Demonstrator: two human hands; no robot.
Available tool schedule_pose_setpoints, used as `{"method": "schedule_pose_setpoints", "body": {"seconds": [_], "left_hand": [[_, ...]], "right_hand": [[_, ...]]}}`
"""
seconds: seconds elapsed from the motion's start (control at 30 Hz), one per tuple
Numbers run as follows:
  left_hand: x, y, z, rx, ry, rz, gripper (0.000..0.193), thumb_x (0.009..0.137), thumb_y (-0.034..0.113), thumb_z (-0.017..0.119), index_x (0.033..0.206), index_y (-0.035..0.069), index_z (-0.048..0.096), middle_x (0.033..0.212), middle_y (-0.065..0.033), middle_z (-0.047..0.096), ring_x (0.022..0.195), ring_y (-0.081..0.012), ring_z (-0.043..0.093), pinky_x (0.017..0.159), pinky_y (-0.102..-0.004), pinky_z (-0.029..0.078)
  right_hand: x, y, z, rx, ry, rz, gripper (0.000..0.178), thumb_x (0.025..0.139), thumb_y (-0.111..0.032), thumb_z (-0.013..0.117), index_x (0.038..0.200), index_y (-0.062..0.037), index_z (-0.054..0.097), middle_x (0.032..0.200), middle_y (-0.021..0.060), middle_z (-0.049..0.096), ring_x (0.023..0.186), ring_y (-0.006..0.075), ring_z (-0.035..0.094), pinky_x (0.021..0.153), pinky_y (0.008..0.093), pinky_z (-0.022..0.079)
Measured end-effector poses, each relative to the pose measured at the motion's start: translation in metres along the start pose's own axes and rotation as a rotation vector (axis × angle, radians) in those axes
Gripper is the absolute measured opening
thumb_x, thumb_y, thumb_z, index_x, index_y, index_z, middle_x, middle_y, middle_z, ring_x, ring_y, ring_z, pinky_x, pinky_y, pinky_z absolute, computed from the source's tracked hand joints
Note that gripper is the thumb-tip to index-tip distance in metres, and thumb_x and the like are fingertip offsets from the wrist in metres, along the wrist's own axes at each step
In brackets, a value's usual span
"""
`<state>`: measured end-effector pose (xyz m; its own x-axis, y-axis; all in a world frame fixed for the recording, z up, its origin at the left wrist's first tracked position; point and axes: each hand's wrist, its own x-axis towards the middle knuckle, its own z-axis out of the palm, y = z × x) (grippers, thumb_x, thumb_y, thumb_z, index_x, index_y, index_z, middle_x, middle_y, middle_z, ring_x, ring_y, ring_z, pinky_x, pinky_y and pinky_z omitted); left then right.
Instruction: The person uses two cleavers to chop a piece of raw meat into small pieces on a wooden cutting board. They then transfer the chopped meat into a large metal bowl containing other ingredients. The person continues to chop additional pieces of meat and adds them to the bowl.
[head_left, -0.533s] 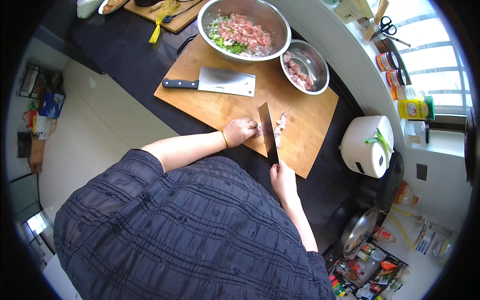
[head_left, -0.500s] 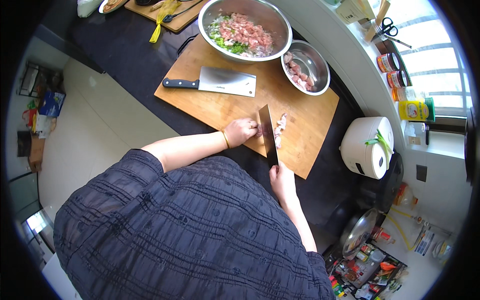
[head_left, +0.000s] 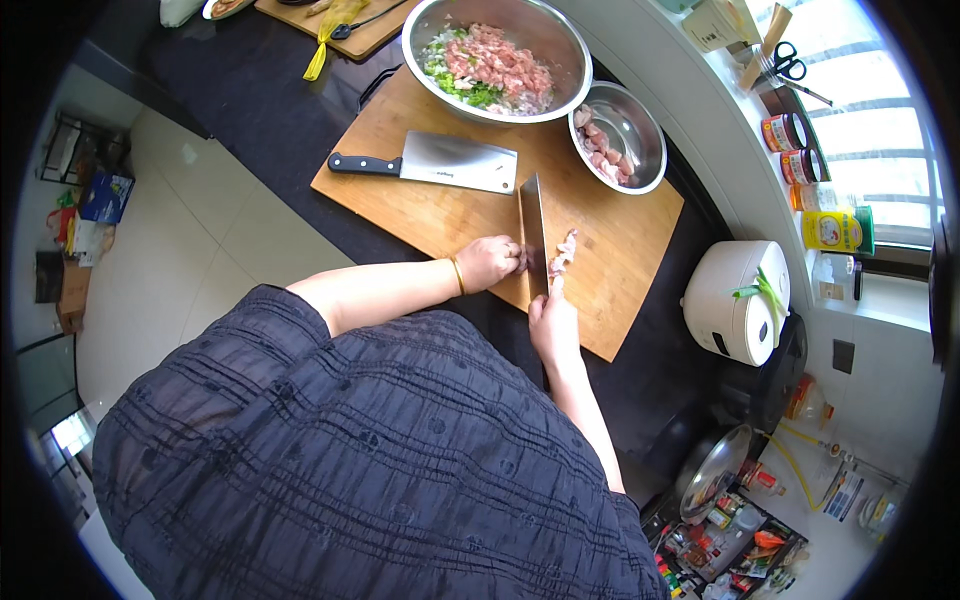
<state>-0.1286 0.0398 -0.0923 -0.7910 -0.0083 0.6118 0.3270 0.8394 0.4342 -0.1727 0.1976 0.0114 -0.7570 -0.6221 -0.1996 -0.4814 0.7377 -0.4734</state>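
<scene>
i've got both hands over the board [head_left: 625, 250] on my head view. the right hand [head_left: 556, 325] is closed round the near end of the knife [head_left: 534, 235], its blade on edge and pointing away from the body. just left of the blade, the left hand [head_left: 488, 263] is down by the board with fingers curled, a yellow bracelet [head_left: 459, 277] at the wrist. something pinkish seems to sit under those fingertips, but it's too small and hidden for me to say whether they grip it.

right of the blade i see the meat strips [head_left: 564, 252], lying in a short, uneven row on the wood. beyond the hands, the cleaver [head_left: 457, 162] lies flat on the board, black handle to the left.

at the far edge i have the big bowl [head_left: 572, 68], with pink mince [head_left: 497, 60] over chopped greens [head_left: 478, 95]. just right of it is the small bowl [head_left: 643, 145], raw chunks [head_left: 607, 158] along its left side.

further out on the dark counter [head_left: 270, 130], i make out the white cooker [head_left: 708, 290] on the right, green stalks [head_left: 768, 297] across its top. over on the sill stand the jars [head_left: 783, 132], with scissors [head_left: 789, 65] beyond them. top left, a yellow bag [head_left: 322, 58] hangs over a second board [head_left: 378, 38].
</scene>
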Motion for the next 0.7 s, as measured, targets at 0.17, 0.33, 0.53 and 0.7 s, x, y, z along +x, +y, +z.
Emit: {"method": "schedule_pose_setpoints", "body": {"seconds": [0.17,0.33,0.53,0.7], "left_hand": [[0.002,0.002,-0.002,0.063,-0.05,-0.027,0.003,0.064,0.01,0.057,0.067,0.009,0.055,0.07,-0.0021,0.051,0.07,-0.018,0.054,0.063,-0.0278,0.047],[0.002,0.0,0.001,0.037,0.015,0.0,0.003,0.064,0.011,0.057,0.066,0.009,0.055,0.071,-0.0021,0.052,0.07,-0.0181,0.054,0.062,-0.0278,0.047],[0.0,-0.001,-0.001,0.107,-0.077,-0.033,0.005,0.062,0.012,0.058,0.066,0.009,0.055,0.072,-0.0019,0.053,0.07,-0.0178,0.054,0.063,-0.0277,0.047],[0.0,-0.004,0.004,0.026,-0.03,0.018,0.005,0.062,0.012,0.058,0.066,0.01,0.056,0.071,-0.0014,0.053,0.069,-0.0181,0.054,0.062,-0.0279,0.047]], "right_hand": [[-0.04,0.017,-0.014,-0.041,-0.075,0.016,0.015,0.08,-0.012,0.049,0.081,0.0025,0.051,0.065,0.0281,0.055,0.064,0.0433,0.057,0.06,0.0497,0.046],[0.007,0.007,0.011,0.022,0.0,-0.017,0.018,0.081,-0.011,0.047,0.087,0.0061,0.05,0.066,0.0279,0.055,0.064,0.044,0.055,0.058,0.0484,0.045],[-0.032,0.014,-0.005,0.009,-0.01,-0.028,0.015,0.08,-0.01,0.049,0.085,0.0028,0.053,0.068,0.0281,0.056,0.065,0.0435,0.057,0.061,0.0494,0.046],[-0.001,0.019,0.011,-0.002,-0.007,-0.022,0.016,0.08,-0.012,0.048,0.085,0.0032,0.052,0.066,0.0283,0.055,0.064,0.043,0.057,0.061,0.0495,0.046]]}}
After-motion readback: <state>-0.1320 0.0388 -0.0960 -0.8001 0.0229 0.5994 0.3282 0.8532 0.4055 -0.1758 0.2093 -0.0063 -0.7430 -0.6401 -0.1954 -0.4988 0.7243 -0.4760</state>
